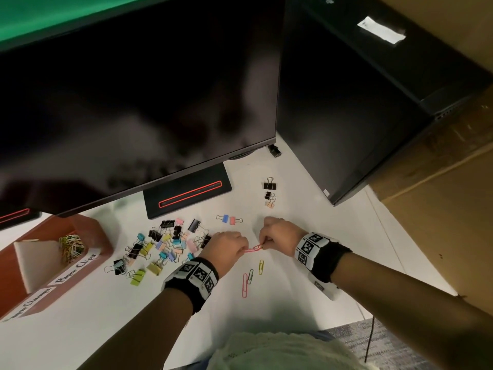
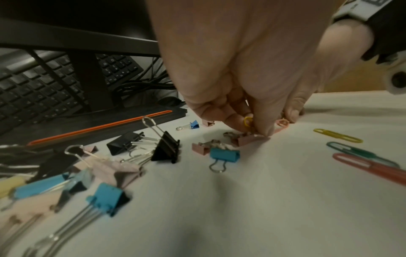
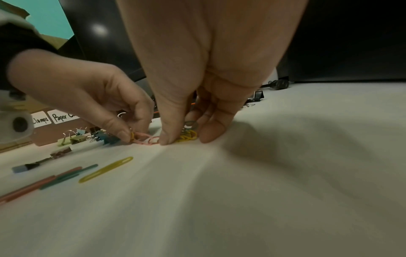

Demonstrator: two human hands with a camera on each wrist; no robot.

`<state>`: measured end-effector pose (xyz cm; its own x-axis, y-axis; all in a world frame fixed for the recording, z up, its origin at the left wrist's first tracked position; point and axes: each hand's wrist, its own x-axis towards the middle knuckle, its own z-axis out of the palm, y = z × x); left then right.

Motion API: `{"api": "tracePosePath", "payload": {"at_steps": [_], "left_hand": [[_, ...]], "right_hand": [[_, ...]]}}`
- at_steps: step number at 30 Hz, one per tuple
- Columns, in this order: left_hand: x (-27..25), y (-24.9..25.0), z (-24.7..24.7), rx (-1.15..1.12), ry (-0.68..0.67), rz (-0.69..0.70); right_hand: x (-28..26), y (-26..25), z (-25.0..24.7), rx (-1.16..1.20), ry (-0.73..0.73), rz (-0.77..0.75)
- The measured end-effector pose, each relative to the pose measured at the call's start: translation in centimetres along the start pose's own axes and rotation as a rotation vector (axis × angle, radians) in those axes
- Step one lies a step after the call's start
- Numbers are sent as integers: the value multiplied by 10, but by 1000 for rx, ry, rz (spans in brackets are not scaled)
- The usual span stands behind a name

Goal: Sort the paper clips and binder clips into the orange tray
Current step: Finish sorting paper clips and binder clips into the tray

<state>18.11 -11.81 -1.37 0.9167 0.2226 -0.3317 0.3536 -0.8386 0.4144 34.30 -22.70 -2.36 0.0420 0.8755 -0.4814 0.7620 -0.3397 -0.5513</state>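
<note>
Orange tray [image 1: 88, 228] with paper clips [image 1: 70, 247] in one compartment, both hands' fingers [image 3: 123, 133] pinching pink linked clips [image 1: 254, 248]

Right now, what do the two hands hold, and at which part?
Linked pink paper clips: left hand pinches one end, right hand the other.

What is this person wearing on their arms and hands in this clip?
Both forearms are bare, with no sleeves, and neither the left hand nor the right hand wears a glove. Each wrist carries a black fabric band with white plates printed with black-and-white square fiducial markers: left wristband, right wristband. A white housing with a round lens sits under each band.
</note>
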Motion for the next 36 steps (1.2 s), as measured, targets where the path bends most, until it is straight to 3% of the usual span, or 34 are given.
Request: {"api": "tracePosePath", "payload": {"at_steps": [6,15,21,29,36], "left_hand": [[-26,-9,-2,-199,134,-113],[-56,21,23,-427,57,-266],[-56,35,47,-409,57,-431],[-59,17,47,-340,160,-390],[-62,8,48,-160,87,-313]], "right_hand": [[-8,9,3,-25,23,-48],[-17,-8,22,-100,-123,-200],[-17,-12,27,-92,-74,-162],[-21,-12,29,-61,-64,-148],[-23,-16,28,-88,-90,-53]]}}
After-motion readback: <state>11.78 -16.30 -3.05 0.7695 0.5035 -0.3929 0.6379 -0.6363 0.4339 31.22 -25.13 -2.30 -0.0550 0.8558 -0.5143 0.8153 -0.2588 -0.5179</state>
